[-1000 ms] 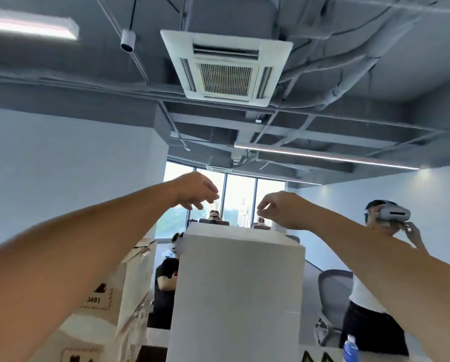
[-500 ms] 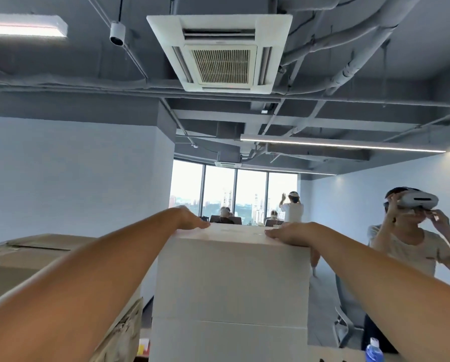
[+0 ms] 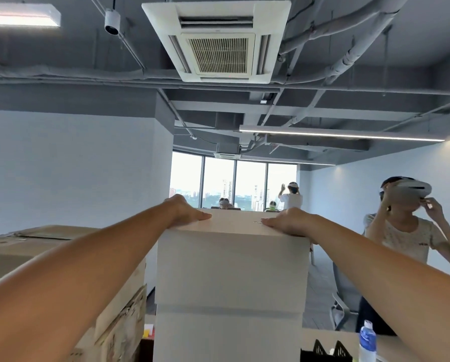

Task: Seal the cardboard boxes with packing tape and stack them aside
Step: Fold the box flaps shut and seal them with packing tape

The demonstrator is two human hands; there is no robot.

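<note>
Head view: your left hand [image 3: 184,212] lies flat, palm down, on the top face of the white box [image 3: 231,265], near its left edge, grasping nothing. Your right hand [image 3: 286,220] does the same near the right edge, flat and released. Thumbs point inward at each other, with bare lid between them.

The white box is straight ahead and directly under both hands, so neither hand is nearer. It sits on a second white box [image 3: 226,335], sides roughly flush, and the stack runs upright. You can't tell its long axis from this angle, and no tape shows on the faces in view.

My guess is that this is the stacking step, with the box seated. Your hands can lift straight up, and nothing blocks that.

- **Left of the white box:** just beside it, a brown cardboard box [image 3: 36,246] with a lower top.
- **Right and below:** a water bottle [image 3: 367,343] and a black holder [image 3: 325,348] on the worktop [image 3: 406,346].
- **Farther right:** a person with a headset [image 3: 401,231], well apart from the box.
</note>
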